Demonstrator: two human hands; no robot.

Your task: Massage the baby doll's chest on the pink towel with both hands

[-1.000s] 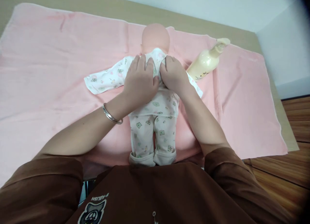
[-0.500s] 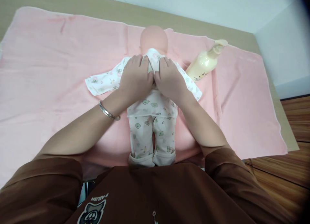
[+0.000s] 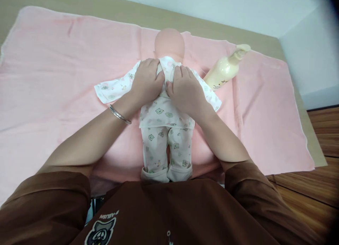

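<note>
A baby doll [image 3: 169,43] lies stretched out with its smooth bald head away from me and no face showing. It wears a white printed top [image 3: 166,112] and matching trousers [image 3: 153,146] with rolled cuffs. My left hand [image 3: 148,79] rests on the left side of the doll's upper body, fingers lying forward over the shoulder and thumb pointing to the middle. On the other side, my right hand [image 3: 186,87] lies the same way, its thumb close to the left one. Cloth shows between both thumbs. What lies under my palms is hidden.
A pale yellow pump bottle [image 3: 224,70] lies tilted beside the doll's right-hand sleeve. Under everything spreads a pink blanket [image 3: 66,61] on a wooden table [image 3: 265,40]. A white wall [image 3: 238,8] stands behind, and wood flooring [image 3: 323,139] shows at right.
The thumbs have come away from the middle of the doll's back, the left one sliding upward and outward. My right hand sits slightly lower. The doll and bottle keep their places.
</note>
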